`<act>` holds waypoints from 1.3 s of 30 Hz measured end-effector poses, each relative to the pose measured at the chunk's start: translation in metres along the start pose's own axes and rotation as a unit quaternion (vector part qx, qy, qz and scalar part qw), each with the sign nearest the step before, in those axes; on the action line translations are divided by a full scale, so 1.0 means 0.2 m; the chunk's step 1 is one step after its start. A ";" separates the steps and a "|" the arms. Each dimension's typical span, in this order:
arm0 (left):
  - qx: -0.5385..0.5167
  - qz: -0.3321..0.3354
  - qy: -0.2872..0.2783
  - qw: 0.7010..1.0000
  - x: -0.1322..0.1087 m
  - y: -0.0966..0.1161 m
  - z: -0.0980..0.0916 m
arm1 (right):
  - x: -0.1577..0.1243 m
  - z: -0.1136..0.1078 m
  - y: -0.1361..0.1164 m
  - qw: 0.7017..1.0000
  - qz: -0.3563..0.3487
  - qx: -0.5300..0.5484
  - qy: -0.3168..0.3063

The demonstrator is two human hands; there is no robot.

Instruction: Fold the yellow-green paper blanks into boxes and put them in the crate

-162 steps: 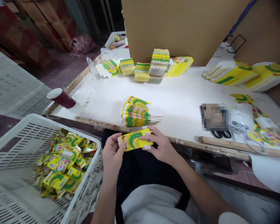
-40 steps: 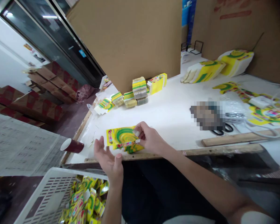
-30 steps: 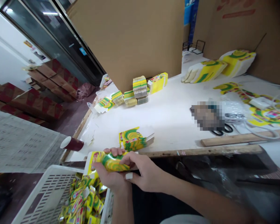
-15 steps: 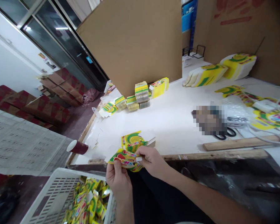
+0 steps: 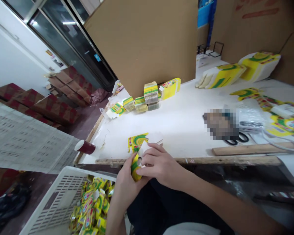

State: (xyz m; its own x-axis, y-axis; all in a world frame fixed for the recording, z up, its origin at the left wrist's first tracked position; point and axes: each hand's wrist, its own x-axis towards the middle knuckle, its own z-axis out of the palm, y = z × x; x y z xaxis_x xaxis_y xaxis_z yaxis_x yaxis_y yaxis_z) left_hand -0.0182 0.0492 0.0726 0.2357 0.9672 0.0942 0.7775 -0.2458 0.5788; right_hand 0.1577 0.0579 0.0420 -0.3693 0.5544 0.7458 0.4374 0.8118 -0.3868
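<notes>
Left hand (image 5: 126, 182) grips a small yellow carton (image 5: 135, 170) at the table's near edge; right hand (image 5: 163, 166) works its fingers at the carton's end. Just beyond, yellow cartons (image 5: 137, 140) lie on the white table (image 5: 183, 124). From here I note, on the person's left, a white basket (image 5: 67, 195) holding yellow packs (image 5: 93, 205); maroon cup (image 5: 87, 147) near the table's left corner.

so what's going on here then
A person holds a small yellow-and-green printed cardboard box, the left hand gripping its body and the right hand at its white-flapped end. Just beyond, a pile of similarly printed cardboard cartons lies on the white-topped table. To the left, a white slotted plastic crate holds a heap of yellow-and-green packages.
</notes>
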 end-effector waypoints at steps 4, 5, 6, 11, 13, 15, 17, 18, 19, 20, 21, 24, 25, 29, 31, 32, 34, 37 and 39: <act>0.005 0.012 0.050 0.999 0.00 -0.01 0.12 | -0.06 0.00 0.00 0.957 0.189 0.172 0.135; 0.015 0.017 0.071 0.997 -0.01 -0.01 0.14 | -0.07 0.00 0.00 0.926 0.240 0.245 0.160; 0.023 0.023 0.088 0.996 -0.01 0.00 0.15 | -0.07 0.01 0.00 0.888 0.278 0.327 0.163; 0.041 0.077 0.108 0.990 -0.04 0.04 0.22 | -0.04 0.04 -0.05 0.738 0.359 0.570 0.046; 0.028 0.086 0.096 0.991 -0.05 0.04 0.25 | -0.02 0.05 -0.05 0.737 0.378 0.560 0.026; 0.014 0.093 0.110 0.989 -0.06 0.04 0.27 | -0.02 0.06 -0.05 0.733 0.382 0.562 0.029; 0.012 0.107 0.123 0.987 -0.06 0.03 0.27 | -0.04 0.07 -0.03 0.716 0.384 0.581 0.048; 0.013 0.116 0.127 0.985 -0.06 0.03 0.27 | -0.05 0.08 -0.02 0.707 0.388 0.589 0.058; 0.015 0.124 0.126 0.984 -0.05 0.03 0.27 | -0.06 0.09 -0.01 0.702 0.394 0.590 0.065; 0.016 0.128 0.120 0.984 -0.05 0.02 0.27 | -0.07 0.10 -0.01 0.707 0.396 0.582 0.071; 0.015 0.128 0.108 0.986 -0.05 0.01 0.27 | -0.08 0.11 -0.01 0.724 0.393 0.563 0.069; -0.002 0.100 0.072 0.992 -0.04 -0.03 0.26 | -0.10 0.10 -0.03 0.834 0.317 0.453 -0.003; -0.010 0.093 0.067 0.993 -0.04 -0.05 0.27 | -0.11 0.09 -0.05 0.872 0.274 0.403 -0.041; -0.062 0.060 0.090 0.992 -0.03 -0.12 0.27 | -0.10 0.07 -0.08 0.939 0.190 0.255 -0.128; -0.106 0.022 0.088 0.990 -0.03 -0.13 0.27 | -0.09 0.06 -0.07 0.946 0.203 0.232 -0.103; -0.122 0.011 0.084 0.989 -0.03 -0.12 0.27 | -0.09 0.07 -0.06 0.948 0.207 0.228 -0.085; -0.126 0.017 0.072 0.989 -0.02 -0.10 0.25 | -0.08 0.07 -0.04 0.950 0.203 0.225 -0.068; -0.082 0.042 0.056 0.994 -0.03 -0.07 0.22 | -0.06 0.07 -0.02 0.949 0.184 0.240 -0.093; -0.059 0.046 0.043 0.996 -0.03 -0.07 0.20 | -0.06 0.06 -0.02 0.946 0.172 0.247 -0.118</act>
State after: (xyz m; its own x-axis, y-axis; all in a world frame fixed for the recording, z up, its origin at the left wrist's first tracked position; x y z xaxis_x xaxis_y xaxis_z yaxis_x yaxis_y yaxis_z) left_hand -0.0072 0.0445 0.0316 0.2468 0.9443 0.2175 0.6803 -0.3287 0.6551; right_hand 0.1508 0.0506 0.0273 -0.4739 0.7790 0.4106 0.1499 0.5309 -0.8341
